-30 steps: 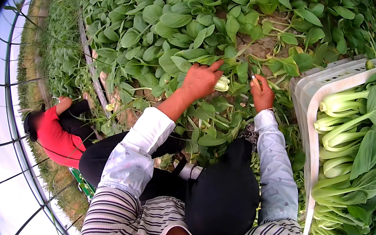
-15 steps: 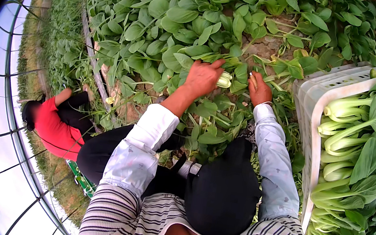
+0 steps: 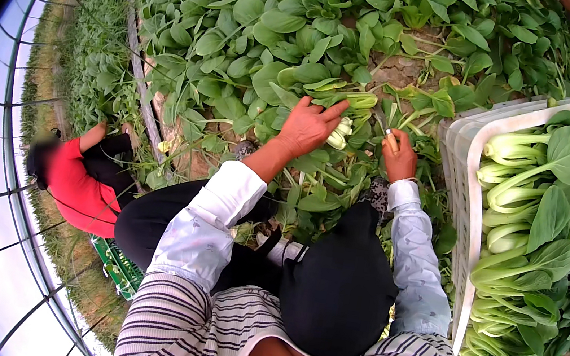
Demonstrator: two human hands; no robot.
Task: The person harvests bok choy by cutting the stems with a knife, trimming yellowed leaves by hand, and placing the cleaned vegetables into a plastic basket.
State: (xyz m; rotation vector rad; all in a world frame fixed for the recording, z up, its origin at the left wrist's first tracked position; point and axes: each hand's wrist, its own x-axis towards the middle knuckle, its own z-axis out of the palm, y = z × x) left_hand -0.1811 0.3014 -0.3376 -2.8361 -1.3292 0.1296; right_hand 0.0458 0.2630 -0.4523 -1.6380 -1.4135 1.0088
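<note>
While the left hand (image 3: 309, 124) gripped a pale-stemmed green plant (image 3: 340, 133) in the leafy bed, the right hand (image 3: 398, 157) was clenched around a small knife (image 3: 390, 139) just beside it. On the right, a white crate (image 3: 469, 182) was full of cut greens (image 3: 539, 235).

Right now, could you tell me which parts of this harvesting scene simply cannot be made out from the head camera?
- Base of the bok choy plant: covered by the left hand and leaves.
- Tool in the right hand: only a small tip shows above the fist, too small to identify.
- White crate: its far side is cut off by the picture's rim.
- Person in red: blurred, bent at the rim.
</note>
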